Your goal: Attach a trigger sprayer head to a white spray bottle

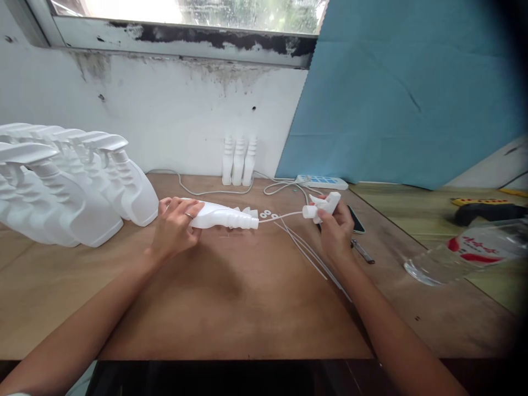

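Note:
My left hand [175, 225] grips a white plastic bottle [225, 216] held on its side above the wooden table [231, 308], neck pointing right. A white spray trigger head [324, 206] is pinched in my right hand [336, 231]. Its thin dip tube [280, 216] runs left and its tip sits in the bottle's mouth. Small white washers [265, 213] lie on the table just behind the tube.
Several finished spray bottles [74, 187] lie in a row at the left. Three capless bottles [238, 160] stand by the wall. Loose dip tubes [307, 253], a phone [356, 220], a pen [363, 252], a power strip [322, 182] and a plastic bag [466, 250] are at the right.

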### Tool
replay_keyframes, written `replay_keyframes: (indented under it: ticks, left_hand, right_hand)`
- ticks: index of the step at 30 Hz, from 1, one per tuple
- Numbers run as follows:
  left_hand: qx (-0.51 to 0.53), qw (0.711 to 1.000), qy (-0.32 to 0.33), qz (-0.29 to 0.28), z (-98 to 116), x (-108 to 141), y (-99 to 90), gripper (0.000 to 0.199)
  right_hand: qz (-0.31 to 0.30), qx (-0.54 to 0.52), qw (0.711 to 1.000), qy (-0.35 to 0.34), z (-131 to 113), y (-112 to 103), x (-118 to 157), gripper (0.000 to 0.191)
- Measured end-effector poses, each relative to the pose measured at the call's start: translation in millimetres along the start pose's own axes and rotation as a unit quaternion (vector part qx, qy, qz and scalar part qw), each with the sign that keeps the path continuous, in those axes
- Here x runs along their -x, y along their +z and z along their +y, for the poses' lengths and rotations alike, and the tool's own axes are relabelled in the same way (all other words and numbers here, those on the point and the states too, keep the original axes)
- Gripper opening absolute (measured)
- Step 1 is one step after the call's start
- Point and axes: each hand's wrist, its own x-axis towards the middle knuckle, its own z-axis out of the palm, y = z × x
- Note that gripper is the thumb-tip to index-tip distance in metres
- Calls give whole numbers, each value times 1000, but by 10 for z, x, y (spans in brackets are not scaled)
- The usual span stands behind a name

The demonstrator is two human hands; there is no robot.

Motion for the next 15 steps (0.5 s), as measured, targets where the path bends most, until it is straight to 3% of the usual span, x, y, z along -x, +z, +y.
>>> replay_keyframes:
  ticks: [9, 15]
  left_hand:
    - [18, 999, 26, 5, 128, 11, -28, 35]
    - [38, 998, 48, 17, 210, 19, -19, 32]
  right_hand:
    - [-140, 21, 989, 53, -171, 226, 294, 39]
    - [-184, 23, 981, 59, -164, 307, 393, 42]
